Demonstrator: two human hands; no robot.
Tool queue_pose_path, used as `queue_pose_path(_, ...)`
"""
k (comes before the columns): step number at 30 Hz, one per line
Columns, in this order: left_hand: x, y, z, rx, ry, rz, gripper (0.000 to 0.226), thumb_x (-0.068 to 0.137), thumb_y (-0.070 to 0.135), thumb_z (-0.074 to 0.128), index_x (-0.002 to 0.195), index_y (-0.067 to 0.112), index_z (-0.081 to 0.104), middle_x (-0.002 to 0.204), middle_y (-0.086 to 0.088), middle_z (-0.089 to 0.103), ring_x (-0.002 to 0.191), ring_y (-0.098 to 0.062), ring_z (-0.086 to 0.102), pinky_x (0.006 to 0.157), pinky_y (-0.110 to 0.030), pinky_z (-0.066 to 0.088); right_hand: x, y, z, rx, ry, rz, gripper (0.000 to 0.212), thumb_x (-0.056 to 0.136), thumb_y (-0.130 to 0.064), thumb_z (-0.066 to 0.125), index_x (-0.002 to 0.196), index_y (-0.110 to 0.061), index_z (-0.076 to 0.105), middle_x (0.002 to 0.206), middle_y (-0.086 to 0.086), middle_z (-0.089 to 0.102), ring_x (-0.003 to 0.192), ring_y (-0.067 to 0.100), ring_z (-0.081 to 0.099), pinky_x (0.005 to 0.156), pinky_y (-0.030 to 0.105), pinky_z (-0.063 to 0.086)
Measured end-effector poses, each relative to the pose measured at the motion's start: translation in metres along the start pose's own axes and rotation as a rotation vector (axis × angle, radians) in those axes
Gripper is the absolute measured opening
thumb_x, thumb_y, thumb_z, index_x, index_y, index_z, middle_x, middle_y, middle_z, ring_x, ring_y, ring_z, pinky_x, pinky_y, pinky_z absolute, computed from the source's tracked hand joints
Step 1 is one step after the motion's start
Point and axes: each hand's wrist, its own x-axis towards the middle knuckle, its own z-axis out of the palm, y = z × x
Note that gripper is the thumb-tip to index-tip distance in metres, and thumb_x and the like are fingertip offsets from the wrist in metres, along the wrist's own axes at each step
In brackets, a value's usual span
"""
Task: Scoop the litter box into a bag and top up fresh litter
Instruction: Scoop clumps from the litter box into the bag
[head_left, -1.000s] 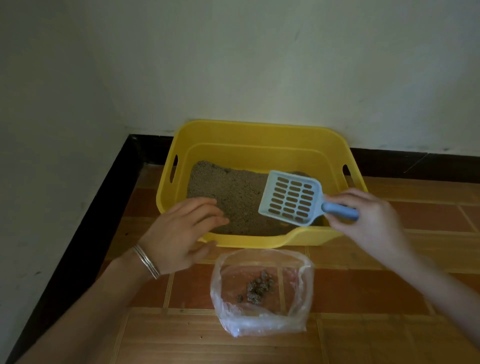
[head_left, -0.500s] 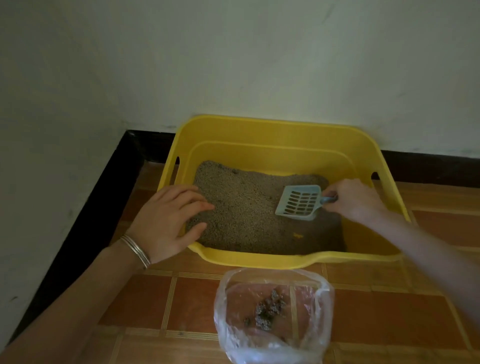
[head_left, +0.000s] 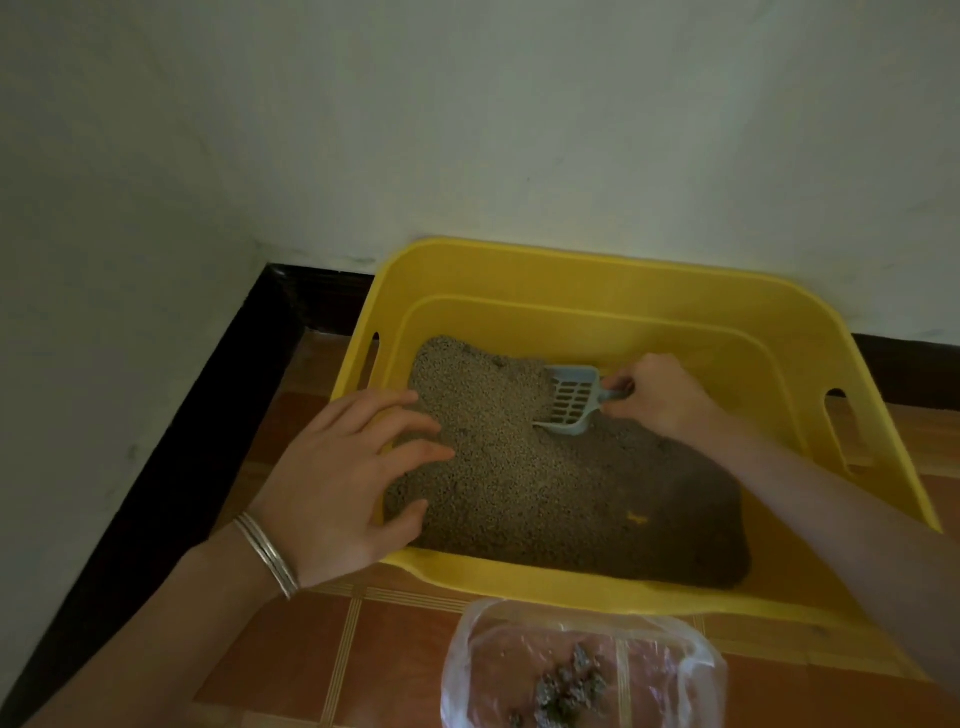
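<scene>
The yellow litter box (head_left: 597, 291) holds grey litter (head_left: 519, 467). The right hand (head_left: 660, 395) grips a blue slotted scoop (head_left: 569, 400) dug into it; the left hand (head_left: 343, 478), fingers spread, rests on the box's near-left rim. A clear bag (head_left: 582, 670) on the tiled floor holds dark clumps (head_left: 569, 686).

The front edge of the scoop (head_left: 569, 402) is buried in the litter (head_left: 519, 467), so its lip cannot be seen. Its handle is hidden inside the right hand (head_left: 662, 397). The left hand (head_left: 348, 478) covers the near left corner of the yellow box (head_left: 597, 291). The plastic bag (head_left: 582, 670) is cut by the bottom edge (its dark clumps are too blurred to tell apart).
</scene>
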Motion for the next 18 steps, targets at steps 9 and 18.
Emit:
queue_pose_path(9, 0.0, 0.001, -0.002, -0.027, -0.058, -0.001, 0.043, 0.072, 0.047, 0.052, 0.112, 0.035, 0.063, 0.122, 0.012, 0.056, 0.13, -0.015, 0.038, 0.109, -0.034, 0.022, 0.041, -0.026, 0.005, 0.086, -0.08, -0.168, 0.028, 0.078, -0.012, 0.07, 0.106, -0.009, 0.066, 0.102, 0.0, 0.067, 0.076, -0.001, 0.055, 0.06, 0.003, 0.039)
queue_pose_path(18, 0.0, 0.003, -0.003, -0.059, -0.07, -0.008, 0.045, 0.069, 0.049, 0.057, 0.112, 0.038, 0.061, 0.122, 0.014, 0.055, 0.131, -0.014, 0.036, 0.111, -0.036, 0.021, 0.05, -0.037, 0.022, 0.192, -0.017, -0.226, 0.03, 0.078, -0.016, 0.07, 0.108, -0.011, 0.065, 0.096, -0.01, 0.06, 0.071, -0.011, 0.048, 0.06, -0.001, 0.038)
